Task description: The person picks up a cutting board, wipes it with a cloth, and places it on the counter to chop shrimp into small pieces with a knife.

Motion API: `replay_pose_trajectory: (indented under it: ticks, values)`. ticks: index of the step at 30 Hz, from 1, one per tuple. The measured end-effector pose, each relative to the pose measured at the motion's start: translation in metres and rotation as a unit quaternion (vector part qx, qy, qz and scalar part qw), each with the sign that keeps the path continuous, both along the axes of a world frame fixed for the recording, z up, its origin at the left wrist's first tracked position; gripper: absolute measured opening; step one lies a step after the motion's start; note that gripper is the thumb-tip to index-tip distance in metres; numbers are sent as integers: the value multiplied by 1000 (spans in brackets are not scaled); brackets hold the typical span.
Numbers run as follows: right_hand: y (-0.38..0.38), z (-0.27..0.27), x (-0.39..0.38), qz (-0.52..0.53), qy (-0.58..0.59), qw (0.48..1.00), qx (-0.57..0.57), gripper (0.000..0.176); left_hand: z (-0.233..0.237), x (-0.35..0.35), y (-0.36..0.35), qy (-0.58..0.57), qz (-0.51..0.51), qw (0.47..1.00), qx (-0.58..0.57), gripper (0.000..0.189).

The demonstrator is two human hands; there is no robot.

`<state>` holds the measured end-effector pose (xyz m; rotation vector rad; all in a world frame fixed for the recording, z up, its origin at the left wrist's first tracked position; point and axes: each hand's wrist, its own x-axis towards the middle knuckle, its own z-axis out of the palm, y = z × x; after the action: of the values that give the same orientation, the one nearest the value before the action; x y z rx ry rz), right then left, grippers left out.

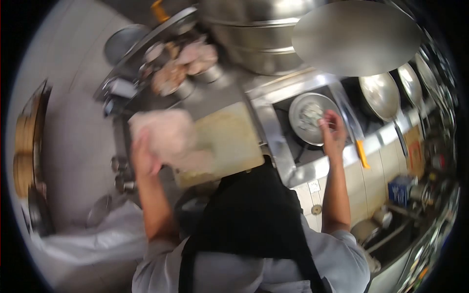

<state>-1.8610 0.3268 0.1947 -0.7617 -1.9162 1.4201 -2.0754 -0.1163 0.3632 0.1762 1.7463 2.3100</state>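
Observation:
My left hand (146,155) grips a large pale piece of raw meat (166,134), blurred by motion, at the left edge of a yellowish cutting board (232,136). The meat partly overlaps the board. On the right, my right hand (333,129) is over the near right rim of a small metal pan (298,122) on the stove. Its fingers are curled together, and whatever they may hold is too small to make out. Pale, chopped-looking food (311,113) lies in the pan.
Containers with pieces of meat (171,77) stand behind the board. A large steel pot (259,44) is at the back. An orange-handled knife (361,151) lies right of the burner, with metal pans (379,95) beyond. Bamboo steamers (23,173) are far left.

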Motion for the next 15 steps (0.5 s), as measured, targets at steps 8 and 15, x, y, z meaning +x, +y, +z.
replay_pose_trajectory:
  ticks: [8,15]
  values:
    - [-191,120,-179,513,70,840,-162,76,39,-36,49,180,-186,953,-160,28]
    - [-165,200,-205,452,10,892,17,34,86,-67,-47,313,-55,947,-42,26]
